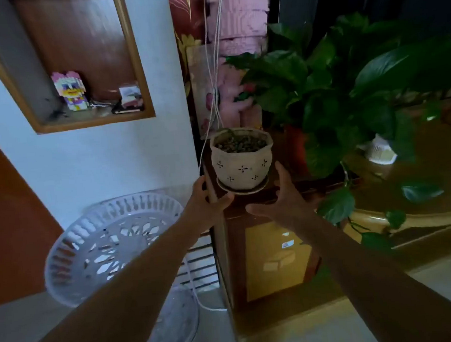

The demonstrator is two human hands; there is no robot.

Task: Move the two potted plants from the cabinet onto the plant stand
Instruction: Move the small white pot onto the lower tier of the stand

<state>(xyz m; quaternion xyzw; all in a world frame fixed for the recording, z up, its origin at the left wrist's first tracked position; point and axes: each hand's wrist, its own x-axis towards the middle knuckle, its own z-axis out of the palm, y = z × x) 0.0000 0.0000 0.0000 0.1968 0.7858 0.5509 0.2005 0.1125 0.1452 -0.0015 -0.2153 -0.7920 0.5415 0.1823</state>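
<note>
A beige ceramic pot [241, 159] with small star cut-outs, filled with pebbles, stands on a saucer at the left front corner of the brown cabinet [273, 261]. Behind it to the right is a large leafy green plant [327, 83] in a red pot [294, 142]. My left hand [206, 199] is at the pot's lower left, thumb near the saucer. My right hand [279, 196] is at its lower right, fingers spread. Neither hand grips the pot. The white plastic plant stand [72, 248] with a lattice top stands left of the cabinet, partly under my left forearm.
A wall niche [79, 74] above the stand holds small block figures. White cords [216, 78] hang down behind the beige pot. A white cup-like object [380, 152] sits on the cabinet's right part. Trailing leaves hang over the cabinet front.
</note>
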